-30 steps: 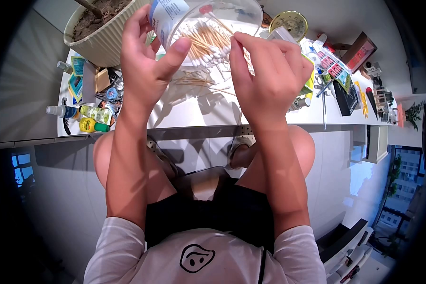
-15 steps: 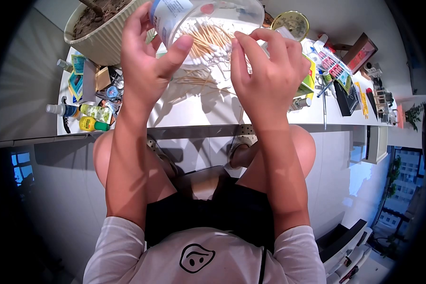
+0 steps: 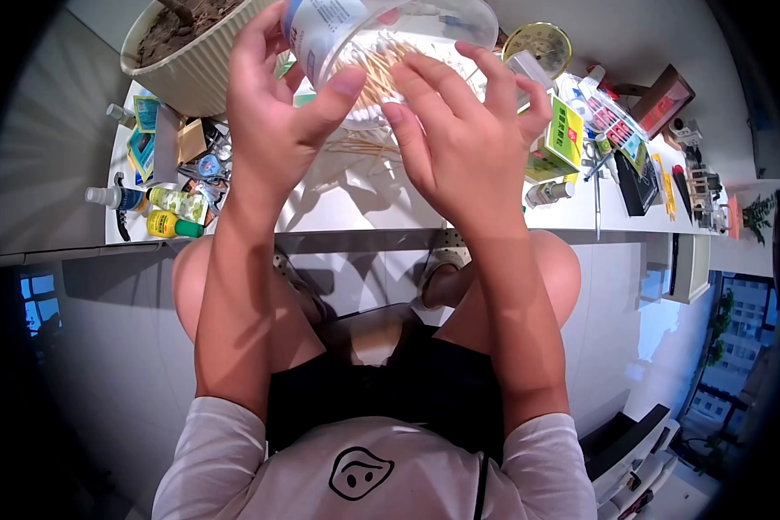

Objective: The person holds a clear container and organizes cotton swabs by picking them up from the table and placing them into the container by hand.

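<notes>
My left hand [image 3: 277,108] grips a clear round plastic tub [image 3: 321,30] with a blue and white label, thumb along its near side. The tub is tipped with its opening toward me, and many cotton swabs [image 3: 374,74] with white tips lie inside. At the opening, my right hand [image 3: 468,139] has its fingers spread, the fingertips over or touching the swabs; no swab shows clearly held. Below the tub, more loose swabs [image 3: 360,147] rest on the white table [image 3: 321,212]. The right fingers hide part of the pile.
A ribbed plant pot [image 3: 191,74] stands at the back left, with small bottles [image 3: 172,225] in front of it. To the right are a green box [image 3: 559,143], a small clear bottle [image 3: 550,191], a round gold-rimmed dial [image 3: 537,48] and a black box [image 3: 637,182].
My right hand has gone from a pinch to spread fingers and moved left, farther over the swabs. The tub in my left hand has shifted slightly right.
</notes>
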The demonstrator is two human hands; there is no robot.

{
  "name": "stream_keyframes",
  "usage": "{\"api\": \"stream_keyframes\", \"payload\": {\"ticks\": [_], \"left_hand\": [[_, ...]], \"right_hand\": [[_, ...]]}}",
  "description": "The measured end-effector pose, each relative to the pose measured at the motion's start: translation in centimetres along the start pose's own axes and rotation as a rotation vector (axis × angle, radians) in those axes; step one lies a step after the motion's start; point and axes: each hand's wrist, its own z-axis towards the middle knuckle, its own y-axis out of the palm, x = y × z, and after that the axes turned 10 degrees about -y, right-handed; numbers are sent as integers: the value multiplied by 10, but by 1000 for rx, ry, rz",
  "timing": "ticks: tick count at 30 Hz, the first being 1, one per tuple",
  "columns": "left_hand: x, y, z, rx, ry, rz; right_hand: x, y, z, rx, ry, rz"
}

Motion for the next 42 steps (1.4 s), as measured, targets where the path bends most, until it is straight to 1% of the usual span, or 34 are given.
{"api": "stream_keyframes", "payload": {"ticks": [3,5,10,12,15,18,20,21,23,24,26,28,36,42], "left_hand": [[0,-4,0,-5,-6,-4],[-1,-5,0,-27,-28,-9],[-5,-3,1,-20,71,-3],[-5,-3,1,-22,68,4],[-6,-3,1,-30,54,5],[-5,-1,-1,-32,38,-6],[-4,1,-2,-28,32,-8],[-4,1,-3,-44,43,-8],[-3,3,-4,-62,54,-10],[-2,3,-4,-62,56,-1],[-2,3,-4,-64,58,8],[-4,1,-3,-31,75,20],[-2,2,-4,-43,58,29],[-5,-2,-3,-67,66,4]], "right_hand": [[2,0,0,-29,15,-20],[5,3,-1,-51,-102,67],[2,1,1,-86,-52,58],[2,0,1,-86,-28,26],[2,1,1,-94,-46,52],[-1,0,2,-117,-15,122],[0,4,3,-50,-29,134],[0,6,3,-51,-27,134],[1,7,4,-33,17,56],[1,9,4,-33,19,54],[1,12,4,45,46,106],[0,12,5,48,46,103],[0,13,5,1,32,19],[-1,12,5,43,29,137]]}}
